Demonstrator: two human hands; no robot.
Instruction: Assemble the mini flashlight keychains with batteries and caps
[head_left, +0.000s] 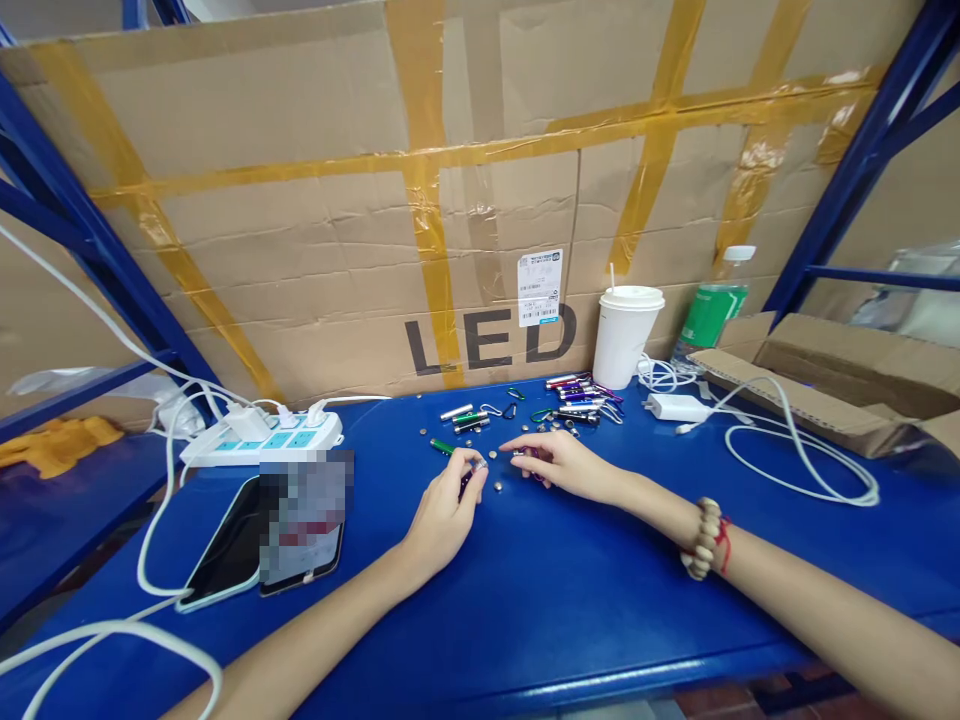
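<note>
My left hand [448,503] is closed around a small dark purple penlight tube [466,483], its shiny end poking out by the thumb. Across a short gap, my right hand [556,464] holds a small dark reddish piece [529,453] under its stretched index finger; most of that piece is hidden. Between and behind the hands lie several button cells [498,487]. A green tube [442,447] rests just beyond my left fingers. Farther back are loose silver and green penlights [470,418] with small carabiners, and a pile of colourful penlights [581,393] to the right.
A white paper cup [628,340] and a bottle [712,305] stand at the back right, near a charger [677,408] with a looped cable and an open carton [847,380]. On the left are a power strip [270,440] and two phones [225,545]. Cardboard [300,250] walls the back.
</note>
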